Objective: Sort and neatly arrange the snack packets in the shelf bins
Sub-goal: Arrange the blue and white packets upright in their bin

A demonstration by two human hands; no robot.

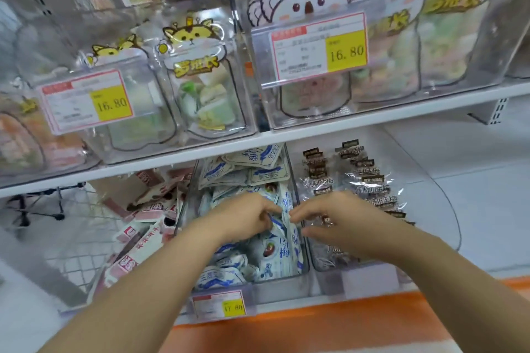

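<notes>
Left hand (243,218) and right hand (335,222), fingers curled, appear to pinch one blue-and-white packet (286,228) standing on edge between them in the middle bin (278,291). The packet's long axis runs away from the person, and both hands are equally near. Brown packets (370,180) lie to the right, red packets (143,252) to the left.

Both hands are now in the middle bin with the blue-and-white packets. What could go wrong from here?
1. The left hand and the right hand pinch upright blue-and-white snack packets beside the clear plastic bin wall. One may tip over it into the clear packets with dark brown labels, mixing the sorts.
2. The right forearm lies over those brown-labelled packets and may push their rows out of order.
</notes>
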